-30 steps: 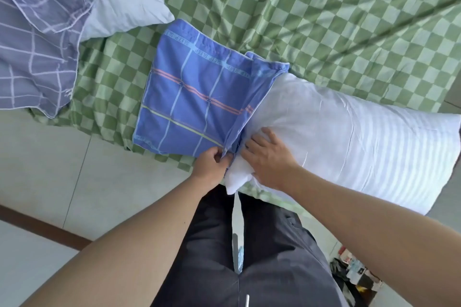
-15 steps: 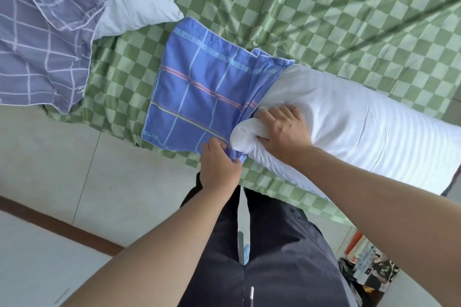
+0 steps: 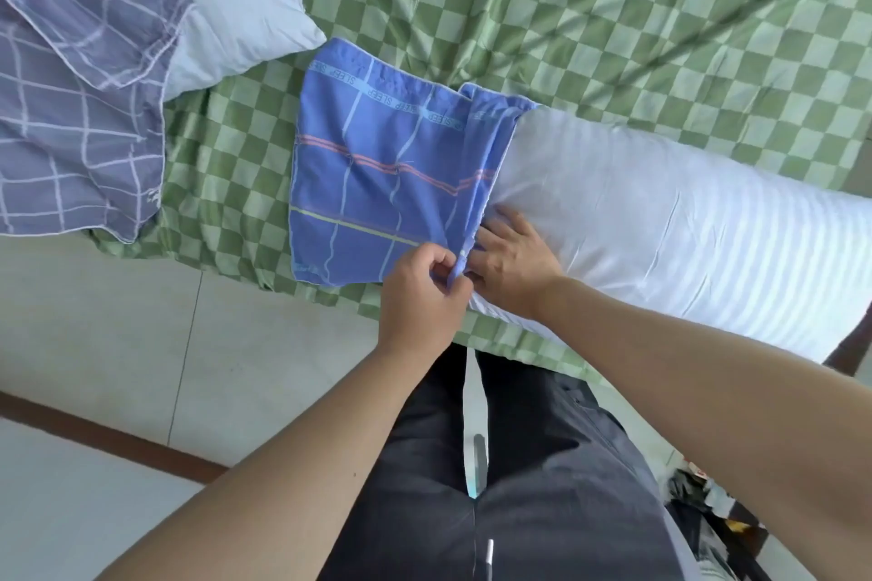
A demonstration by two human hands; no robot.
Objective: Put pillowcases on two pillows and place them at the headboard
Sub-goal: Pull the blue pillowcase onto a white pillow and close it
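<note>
Pillowcase (image 3: 377, 184), blue with pale grid lines, orange and yellow stripes and a printed border, lies flat on the bed (image 3: 613, 14) just beyond the left hand (image 3: 424, 293). Its open end faces the right hand (image 3: 512, 264), bunched around the near end of the white pillow (image 3: 660, 226). Only that end of the pillow is inside; most of it sticks out past the right hand, lying across the green checked sheet toward the bed edge.

Left hand is clenched, pinching the near corner of the pillowcase opening between thumb and fingers. Right hand lies on the pillow's near corner right at the opening, touching the left hand's fingertips; fingers are bent over the white fabric, tips partly hidden under the pillowcase edge, so cannot tell if it grips or just presses.

Far beyond the left hand, a second pillow (image 3: 226, 0), pale, sits half inside a purple-grey checked case (image 3: 71, 109), its corner poking out near the blue pillowcase's far corner, not clearly touching it.

Person stands at the bed edge, dark trousers (image 3: 519, 486) below both forearms. Pale tiled floor (image 3: 118, 344) with a brown strip on the left hand's side. Some dark clutter (image 3: 703, 500) on the floor below the right forearm, too blurred to identify.
</note>
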